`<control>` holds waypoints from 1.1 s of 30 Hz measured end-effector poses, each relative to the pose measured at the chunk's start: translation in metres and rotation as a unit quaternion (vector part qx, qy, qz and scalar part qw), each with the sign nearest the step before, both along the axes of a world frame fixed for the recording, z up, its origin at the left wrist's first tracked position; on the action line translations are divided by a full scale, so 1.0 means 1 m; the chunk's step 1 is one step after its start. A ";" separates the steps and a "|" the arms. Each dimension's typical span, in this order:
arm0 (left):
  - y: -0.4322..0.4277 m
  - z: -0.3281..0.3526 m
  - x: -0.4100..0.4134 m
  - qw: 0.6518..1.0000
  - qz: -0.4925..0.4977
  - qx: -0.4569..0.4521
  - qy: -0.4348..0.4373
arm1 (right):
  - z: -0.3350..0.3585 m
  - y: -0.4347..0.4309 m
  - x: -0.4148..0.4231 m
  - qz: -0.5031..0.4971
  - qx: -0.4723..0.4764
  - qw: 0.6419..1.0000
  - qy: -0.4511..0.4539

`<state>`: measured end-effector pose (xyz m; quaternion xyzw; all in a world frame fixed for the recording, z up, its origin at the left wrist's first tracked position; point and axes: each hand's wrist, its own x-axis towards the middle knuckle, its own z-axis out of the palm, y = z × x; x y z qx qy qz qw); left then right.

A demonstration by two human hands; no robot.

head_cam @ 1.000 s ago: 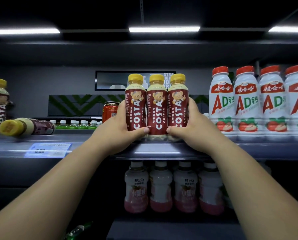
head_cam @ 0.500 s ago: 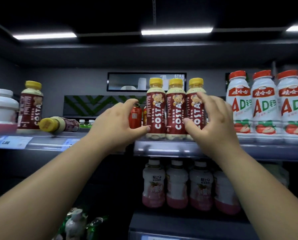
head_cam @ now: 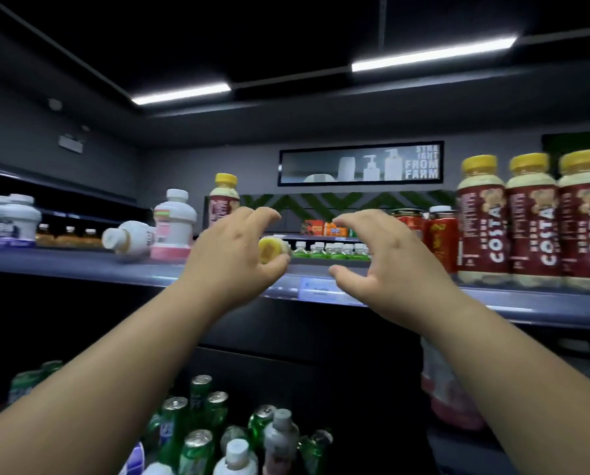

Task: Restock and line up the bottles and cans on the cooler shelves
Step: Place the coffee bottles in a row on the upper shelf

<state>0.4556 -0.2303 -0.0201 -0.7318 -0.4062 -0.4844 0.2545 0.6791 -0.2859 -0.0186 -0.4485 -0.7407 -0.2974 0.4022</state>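
Observation:
A Costa coffee bottle lies on its side on the upper shelf (head_cam: 81, 264), its yellow cap (head_cam: 269, 250) pointing at me. My left hand (head_cam: 232, 255) arcs around that cap, thumb just under it and fingers spread above; I see no closed grip. My right hand (head_cam: 379, 265) hovers to the right of the cap with curved, spread fingers and holds nothing. Three Costa bottles (head_cam: 530, 217) stand in a tight row at the right. Another Costa bottle (head_cam: 222, 197) stands behind my left hand.
An upright white bottle with a pink base (head_cam: 174, 228) and a toppled white bottle (head_cam: 129, 238) sit at the left. Red cans (head_cam: 439, 234) stand beside the Costa row. Below, a heap of green cans and bottles (head_cam: 201, 433); pink-white bottles (head_cam: 441, 389) lower right.
Both hands let go of the three-bottle Costa row and moved left along the shelf to the lying Costa bottle. My view swung left with them.

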 end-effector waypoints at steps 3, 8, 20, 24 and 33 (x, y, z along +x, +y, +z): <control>0.021 -0.002 -0.043 1.000 0.020 -0.016 0.006 | -0.004 0.024 -0.040 -0.028 -0.020 0.999 0.009; 0.055 -0.005 -0.100 0.998 0.048 -0.045 0.026 | -0.006 0.058 -0.087 -0.093 -0.038 0.995 0.025; 0.116 0.005 -0.100 0.991 -0.047 -0.128 0.000 | -0.008 0.089 -0.117 -0.181 -0.001 0.982 0.052; 0.132 0.007 -0.086 0.982 -0.087 -0.147 -0.080 | 0.018 0.082 -0.119 -0.158 0.019 0.984 0.086; 0.158 0.007 -0.083 0.976 -0.123 -0.147 -0.105 | 0.107 0.095 -0.128 -0.036 -0.002 0.964 0.265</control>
